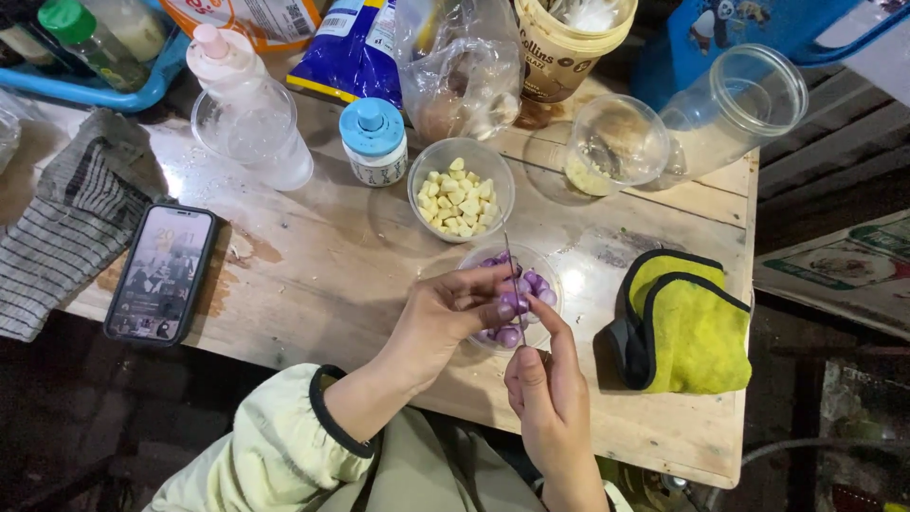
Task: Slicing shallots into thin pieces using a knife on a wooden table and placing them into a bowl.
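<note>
Left hand pinching purple shallot over bowl; right hand gripping thin blade, axis upright, just right.

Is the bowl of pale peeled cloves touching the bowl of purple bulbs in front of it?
Cannot tell. In the head view the rims of the clove bowl and the purple-bulb bowl meet or overlap near the knife blade; no clear gap or contact shows.

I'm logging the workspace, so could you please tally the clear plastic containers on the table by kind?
Bowls with peeled garlic: 1
Bowls with purple shallots: 1
Near-empty cups: 1
Tall tumblers lying on their side: 1
Cups under the pump bottle: 1
Total: 5
</note>
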